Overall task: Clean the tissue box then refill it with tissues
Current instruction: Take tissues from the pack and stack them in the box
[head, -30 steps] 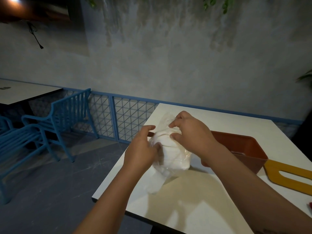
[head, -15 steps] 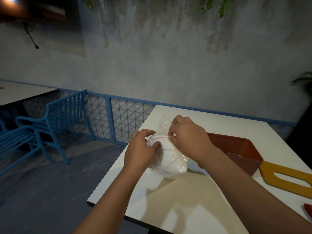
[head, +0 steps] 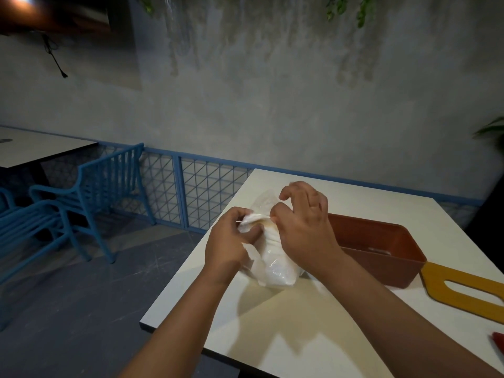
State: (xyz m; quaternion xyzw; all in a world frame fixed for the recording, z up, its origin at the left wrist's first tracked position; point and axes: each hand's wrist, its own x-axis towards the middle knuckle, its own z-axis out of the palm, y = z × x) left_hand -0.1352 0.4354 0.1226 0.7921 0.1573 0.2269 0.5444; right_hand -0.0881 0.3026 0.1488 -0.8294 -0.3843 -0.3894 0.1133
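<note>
Left hand (head: 229,242) curled, thumb and fingertips pinching the upper left edge of the tissue pack (head: 274,264). Right hand (head: 306,230) pinching the same top edge from the other side between thumb and forefinger; its other 3 fingers arched and lifted off the wrap, slightly spread. Between the 2 pinches a short strip of wrap is pulled taut. Pack: white tissues in clear, crinkled plastic that shows glints of light, with a loose flap of film sticking up behind the fingers. It stands tilted, lower end down on the white table (head: 300,342), near the table's left edge. Tissue box (head: 381,248) just right of the pack: reddish-brown, rectangular, open top facing up, lid off. The right wrist covers the gap, so I cannot tell whether pack and box touch. Lid (head: 463,291), mustard yellow with 1 long slot, lies flat on the table right of the box, its end just beside the box's near corner. Small red object (head: 499,341) cut off at the right edge; unidentifiable. Left of the table: blue chair (head: 90,203), blue mesh railing (head: 191,197), second table (head: 32,148). Grey wall (head: 272,105) behind.
</note>
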